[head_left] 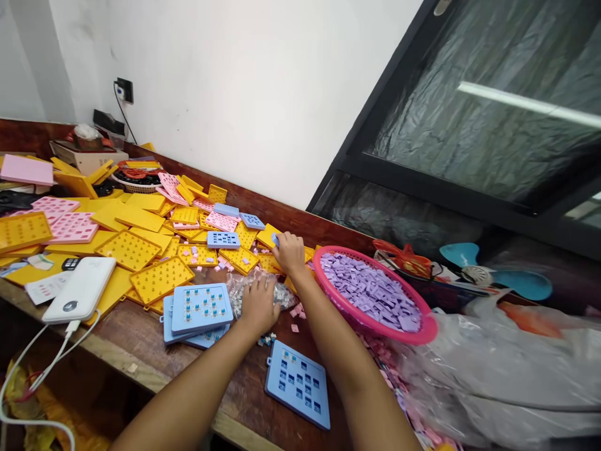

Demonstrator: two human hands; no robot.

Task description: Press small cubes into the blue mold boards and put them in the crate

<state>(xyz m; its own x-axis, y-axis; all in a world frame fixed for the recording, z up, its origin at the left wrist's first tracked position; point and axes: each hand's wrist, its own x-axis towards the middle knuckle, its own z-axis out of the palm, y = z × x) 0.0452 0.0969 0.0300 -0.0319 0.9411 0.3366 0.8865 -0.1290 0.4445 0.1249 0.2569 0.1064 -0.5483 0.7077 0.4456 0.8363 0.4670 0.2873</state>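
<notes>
My left hand [259, 305] rests on a clear plastic bag [238, 289] of small parts, its fingers curled into the film. Farther back, my right hand [289, 253] is closed on a light blue piece [275, 239], mostly hidden by the fingers. Between my forearms lies a blue plate [298, 383] with square holes; a couple hold small key switches [288, 357]. Loose switches [267, 340] lie by my left wrist. To the left, a blue plate filled with several switches [201, 307] sits on other blue plates [171, 329].
Yellow plates [162, 280] and pink plates [72, 227] cover the table's left and back. A pink basket [427, 329] of purple keycaps [370, 291] stands right of my right arm. A white power bank [79, 291] with cables lies left. Plastic bags [507, 369] fill the right.
</notes>
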